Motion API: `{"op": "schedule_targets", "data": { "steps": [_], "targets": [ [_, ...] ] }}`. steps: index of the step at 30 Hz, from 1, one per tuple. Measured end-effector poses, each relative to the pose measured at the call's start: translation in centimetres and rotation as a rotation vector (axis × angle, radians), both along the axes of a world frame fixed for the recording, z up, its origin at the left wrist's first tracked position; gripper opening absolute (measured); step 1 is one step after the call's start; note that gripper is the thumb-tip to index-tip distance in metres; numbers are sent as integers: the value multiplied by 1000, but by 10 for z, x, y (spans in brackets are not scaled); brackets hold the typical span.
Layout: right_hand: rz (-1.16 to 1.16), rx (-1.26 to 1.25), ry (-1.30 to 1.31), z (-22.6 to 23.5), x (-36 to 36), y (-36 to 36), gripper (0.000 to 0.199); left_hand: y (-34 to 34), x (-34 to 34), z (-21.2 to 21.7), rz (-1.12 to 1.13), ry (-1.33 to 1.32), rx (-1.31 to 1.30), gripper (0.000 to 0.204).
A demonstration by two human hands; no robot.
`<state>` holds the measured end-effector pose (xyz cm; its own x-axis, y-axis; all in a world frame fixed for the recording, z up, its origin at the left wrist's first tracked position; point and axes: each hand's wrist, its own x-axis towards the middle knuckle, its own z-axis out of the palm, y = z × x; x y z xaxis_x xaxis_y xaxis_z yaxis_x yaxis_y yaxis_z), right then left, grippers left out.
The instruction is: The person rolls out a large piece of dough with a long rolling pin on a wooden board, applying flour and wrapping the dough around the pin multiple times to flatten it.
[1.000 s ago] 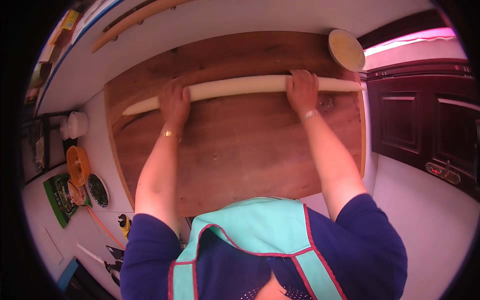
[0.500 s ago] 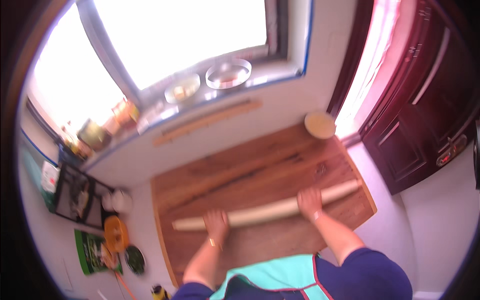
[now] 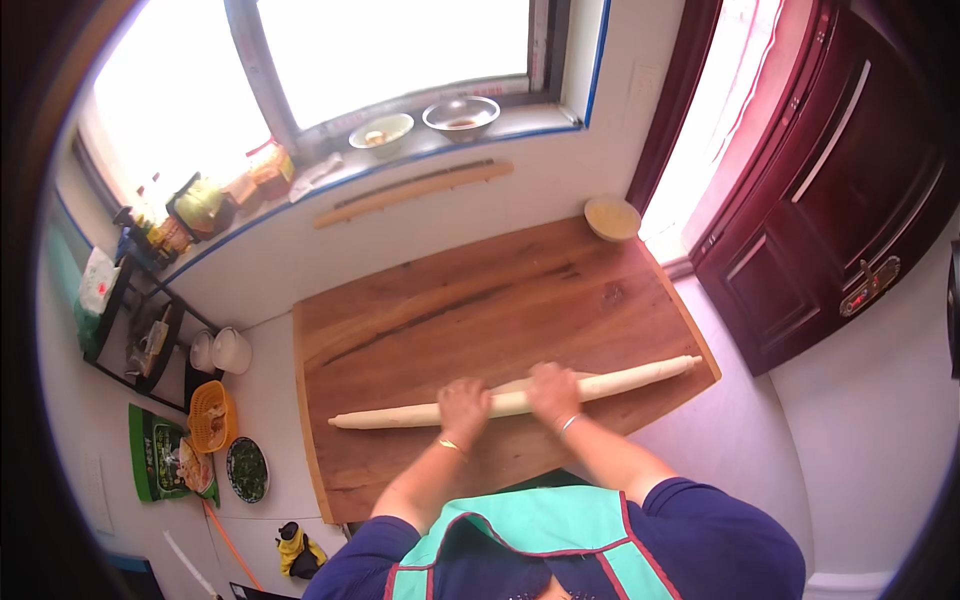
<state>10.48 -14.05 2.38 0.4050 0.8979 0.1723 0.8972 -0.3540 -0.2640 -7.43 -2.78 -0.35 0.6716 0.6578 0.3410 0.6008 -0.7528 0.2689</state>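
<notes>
A long pale rope of dough (image 3: 630,381) lies across the near part of a big wooden board (image 3: 480,310), stretching almost from its left side to its right edge. My left hand (image 3: 463,402) presses down on the dough left of its middle. My right hand (image 3: 555,388) presses on it just to the right, the two hands close together. Both palms lie over the dough, fingers curled on top. A thin bracelet shows on each wrist.
A small cream bowl (image 3: 612,216) sits at the board's far right corner. A long wooden rolling pin (image 3: 412,194) lies on the counter behind. Two bowls stand on the windowsill (image 3: 430,120). At left are white cups (image 3: 222,350), an orange basket (image 3: 212,415) and a plate of greens (image 3: 246,468).
My hands have moved from wide apart toward the middle of the dough rope. The view has tilted up and pulled back, and the window now shows.
</notes>
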Motion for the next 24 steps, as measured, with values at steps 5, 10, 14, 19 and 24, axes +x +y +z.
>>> {"op": "schedule_targets", "data": {
  "steps": [5,10,14,19,24],
  "targets": [
    [205,40,-185,-11,-5,21,27,6,17,11,-84,63,139,27],
    [50,-3,1,-8,63,71,25,81,39,0,69,104,-12,24],
    [-7,269,-141,-35,57,19,27,76,11,-1,63,30,147,30],
    [-54,-45,-77,-10,140,111,23,152,68,5,155,57,74,26],
    [-136,248,-152,-35,128,85,25,132,41,-15,209,41,159,29]
  ]
}}
